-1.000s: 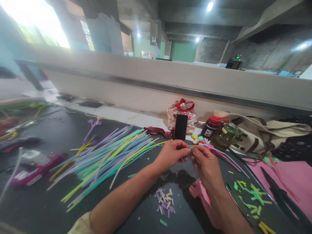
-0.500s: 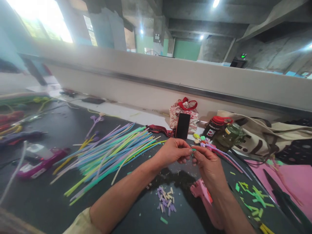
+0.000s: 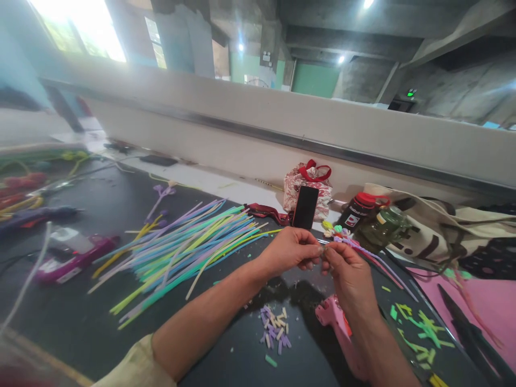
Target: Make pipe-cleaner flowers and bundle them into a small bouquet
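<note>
My left hand (image 3: 291,249) and my right hand (image 3: 347,264) meet over the dark table, fingertips pinched close together. Between them is a small green pipe-cleaner piece, now almost wholly covered by the fingers. Below the hands lies a little heap of short purple and cream cut pieces (image 3: 274,325), with one green piece (image 3: 271,360) in front of it. A pink tool (image 3: 336,322) with a red part, shaped like a glue gun, lies partly behind my right forearm. To the left of my hands, long pastel pipe cleaners (image 3: 185,250) spread in a loose bundle.
Green and yellow cut pieces (image 3: 427,329) lie at right, near dark scissors (image 3: 463,328) on a pink sheet (image 3: 435,290). Behind stand a phone (image 3: 306,207), a patterned bag (image 3: 291,185), a black bottle (image 3: 357,210) and a green jug (image 3: 385,228). A purple device (image 3: 76,260) sits left.
The green piece, plainly seen between my fingertips before, is now mostly hidden by them. My hands stay together with small finger shifts. The whole view has swung slightly left.
</note>
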A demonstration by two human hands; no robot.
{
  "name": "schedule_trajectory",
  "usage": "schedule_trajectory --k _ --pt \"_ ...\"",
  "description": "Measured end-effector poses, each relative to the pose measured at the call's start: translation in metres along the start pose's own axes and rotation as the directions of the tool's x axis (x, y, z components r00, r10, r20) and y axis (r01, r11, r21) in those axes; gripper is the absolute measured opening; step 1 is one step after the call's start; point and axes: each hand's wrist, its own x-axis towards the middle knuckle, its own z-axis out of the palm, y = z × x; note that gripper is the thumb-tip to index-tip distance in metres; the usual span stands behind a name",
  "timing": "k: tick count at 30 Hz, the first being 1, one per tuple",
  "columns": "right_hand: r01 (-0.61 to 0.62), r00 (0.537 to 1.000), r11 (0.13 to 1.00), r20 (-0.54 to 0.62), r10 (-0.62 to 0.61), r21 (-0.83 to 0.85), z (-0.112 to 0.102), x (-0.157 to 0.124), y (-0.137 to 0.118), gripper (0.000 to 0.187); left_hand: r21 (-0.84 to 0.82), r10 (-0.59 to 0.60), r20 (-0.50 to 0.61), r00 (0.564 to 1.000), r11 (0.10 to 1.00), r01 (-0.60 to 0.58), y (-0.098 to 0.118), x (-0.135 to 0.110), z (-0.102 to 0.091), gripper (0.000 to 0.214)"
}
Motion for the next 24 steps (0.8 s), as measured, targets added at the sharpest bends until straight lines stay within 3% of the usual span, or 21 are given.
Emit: schedule_trajectory --k 5,10,12,15,17,20,22,24 --pt "-0.004 0.999 1.0 -0.048 0.004 0.007 0.001 0.0 0.002 0.021 0.263 0.124 -0.104 0.987 0.96 -0.093 -0.002 -0.002 0.004 0.015" --pt "-0.012 0.999 1.0 -0.049 0.011 -0.025 0.002 0.0 0.006 0.021 0.573 0.292 -0.113 0.95 0.8 -0.178 0.0 -0.005 0.005 0.019" --pt "-0.015 1.0 0.998 -0.023 0.014 -0.059 0.0 0.001 0.004 0.021 0.586 0.288 -0.108 0.952 0.792 -0.173 0.0 -0.004 0.004 0.019" --pt "0.045 0.999 0.983 0.004 -0.045 -0.178 -0.007 0.002 -0.005 0.019 0.479 0.165 -0.097 0.982 0.872 -0.099 -0.001 -0.002 0.0 0.016" --pt "0.273 0.962 0.873 0.116 -0.247 -0.403 -0.013 0.003 -0.013 0.017 0.389 0.075 -0.058 0.996 0.92 -0.046 -0.002 0.0 -0.003 0.015" --pt "0.633 0.771 0.463 0.451 -0.45 -0.621 -0.021 0.005 -0.02 0.017 0.358 0.038 -0.011 0.999 0.933 -0.032 -0.001 0.0 -0.006 0.013" --pt "0.715 0.688 0.291 0.564 -0.458 -0.636 -0.023 0.006 -0.02 0.018 0.382 0.049 -0.001 0.999 0.923 -0.045 0.001 -0.002 -0.007 0.013" --pt "0.739 0.647 0.187 0.605 -0.465 -0.647 -0.023 0.006 -0.018 0.018 0.399 0.057 0.0 0.998 0.915 -0.053 0.003 -0.003 -0.007 0.012"
